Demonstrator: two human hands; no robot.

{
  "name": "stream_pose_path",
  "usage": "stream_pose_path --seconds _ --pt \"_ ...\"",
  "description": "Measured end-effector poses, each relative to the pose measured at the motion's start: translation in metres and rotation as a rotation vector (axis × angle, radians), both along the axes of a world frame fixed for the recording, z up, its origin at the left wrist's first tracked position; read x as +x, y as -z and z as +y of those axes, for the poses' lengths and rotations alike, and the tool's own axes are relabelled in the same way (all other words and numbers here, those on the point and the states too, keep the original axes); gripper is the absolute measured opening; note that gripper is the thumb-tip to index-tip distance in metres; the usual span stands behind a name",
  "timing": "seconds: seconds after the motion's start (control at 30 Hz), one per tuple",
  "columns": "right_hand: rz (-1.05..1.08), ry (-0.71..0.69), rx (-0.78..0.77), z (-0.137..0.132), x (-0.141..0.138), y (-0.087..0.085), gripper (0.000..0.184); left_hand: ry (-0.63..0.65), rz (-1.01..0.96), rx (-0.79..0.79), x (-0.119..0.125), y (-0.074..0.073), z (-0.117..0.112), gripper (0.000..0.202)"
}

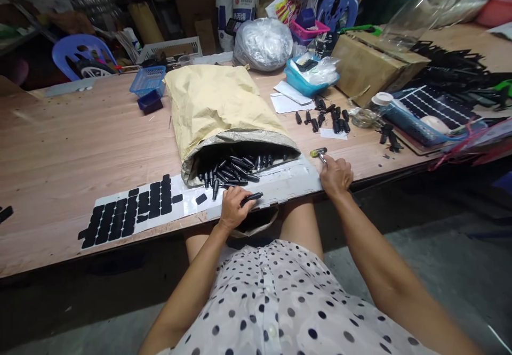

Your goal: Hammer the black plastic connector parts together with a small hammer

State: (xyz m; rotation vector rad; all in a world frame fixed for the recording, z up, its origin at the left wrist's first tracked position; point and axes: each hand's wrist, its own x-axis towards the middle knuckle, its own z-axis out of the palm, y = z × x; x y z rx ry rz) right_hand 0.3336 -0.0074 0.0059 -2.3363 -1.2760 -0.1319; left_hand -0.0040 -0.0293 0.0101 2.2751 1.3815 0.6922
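My left hand [233, 206] rests at the table's near edge, fingers closed around a slim black plastic part [252, 197]. Just beyond it a tan paper sack [216, 107] lies on its side, its open mouth spilling several similar black parts [234, 171]. My right hand [336, 175] is closed on a small tool with a yellow-and-black handle [319, 153] at the right end of a long white backing sheet [288, 182]. The left part of that sheet carries rows of black adhesive pads [132, 211].
Finished black pieces [326, 118] lie in a loose group behind my right hand, by white papers [290, 99] and a blue tray [308, 78]. A cardboard box [372, 64], blue baskets [149, 80] and a plastic bag [263, 43] stand further back. Black parts pile at the right.
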Motion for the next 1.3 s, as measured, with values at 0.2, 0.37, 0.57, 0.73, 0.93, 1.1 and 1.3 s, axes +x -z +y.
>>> stream_pose_path --seconds 0.2,0.37,0.57,0.73,0.93,1.1,1.3 --pt "-0.025 0.015 -0.002 0.004 -0.011 0.006 0.038 0.369 -0.029 0.107 -0.012 0.028 -0.053 0.028" --pt "-0.075 0.033 0.02 0.004 -0.01 0.009 0.039 0.057 0.314 -0.192 -0.007 0.048 -0.069 0.033" --pt "-0.068 0.019 0.037 0.002 -0.008 0.006 0.039 0.402 0.064 -0.055 0.001 0.002 -0.065 0.032" --pt "-0.019 0.002 0.041 0.001 -0.01 -0.001 0.041 0.045 -0.321 0.203 -0.008 -0.118 0.001 0.047" --pt "0.005 0.025 -0.046 0.0 -0.016 -0.012 0.044 -0.086 -0.622 0.576 -0.034 -0.179 0.034 0.022" --pt "-0.002 0.023 -0.031 0.002 -0.014 -0.005 0.043 -0.448 -0.103 0.09 -0.047 -0.08 0.013 0.019" --pt "-0.031 0.001 0.0 0.003 -0.005 0.011 0.043 -0.655 0.11 -0.094 -0.053 -0.017 0.013 0.005"
